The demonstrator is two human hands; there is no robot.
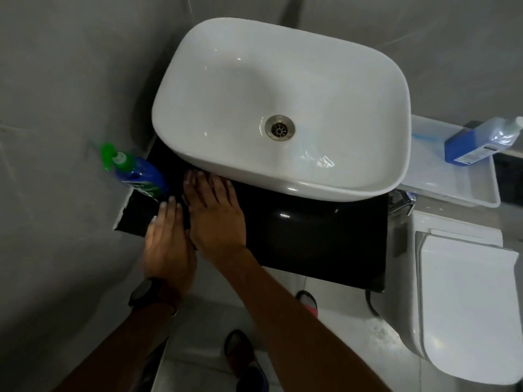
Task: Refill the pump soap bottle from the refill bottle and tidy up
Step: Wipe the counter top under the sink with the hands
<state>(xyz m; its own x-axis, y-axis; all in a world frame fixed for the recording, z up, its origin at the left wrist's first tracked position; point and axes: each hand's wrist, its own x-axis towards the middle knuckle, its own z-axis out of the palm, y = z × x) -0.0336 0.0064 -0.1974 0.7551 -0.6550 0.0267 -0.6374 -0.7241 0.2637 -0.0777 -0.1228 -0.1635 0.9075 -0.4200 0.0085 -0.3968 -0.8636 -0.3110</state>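
Both hands lie flat, fingers straight, on the black counter (311, 236): left hand (167, 241) near its left edge, right hand (215, 213) beside it. Pump bottle (138, 172) stands at the counter's back-left corner; refill bottle (478, 142) lies in a tray (452, 190) beyond its right edge.

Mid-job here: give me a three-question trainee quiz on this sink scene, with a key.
1. True or false: the left hand grips the pump bottle.
2. Where does the blue refill bottle sit? A) in the sink B) on the white tray right of the sink C) on the floor
3. Fill in: both hands lie flat on the black ____.

Key: 1. False; it rests open on the countertop, beside the right hand, with the bottle at the counter's left corner. 2. B. 3. countertop, in front of the white sink.
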